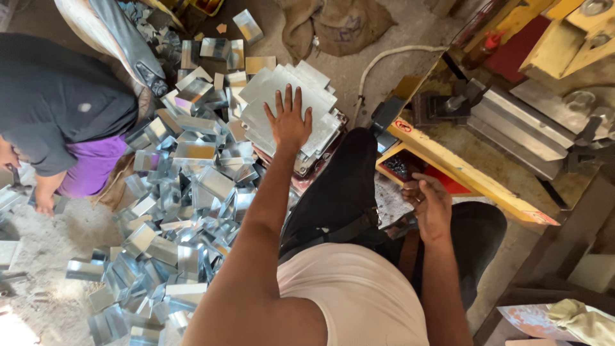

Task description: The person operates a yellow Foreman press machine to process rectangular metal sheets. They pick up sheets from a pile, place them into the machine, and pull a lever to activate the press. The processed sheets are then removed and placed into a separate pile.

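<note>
My left hand (289,120) reaches out with its fingers spread and lies flat on top of a stack of flat, notched metal sheets (275,86) on the floor. It grips nothing. My right hand (429,204) rests with curled fingers on my right knee, beside the yellow frame (448,166) of a metal press. Whether it holds anything I cannot tell. My legs in dark trousers (339,192) lie between the two hands.
A large heap of bent shiny metal boxes (186,211) covers the floor on the left. Another person in a dark shirt (57,96) crouches at the far left. The press with steel dies (525,122) stands on the right. A burlap sack (339,22) lies at the top.
</note>
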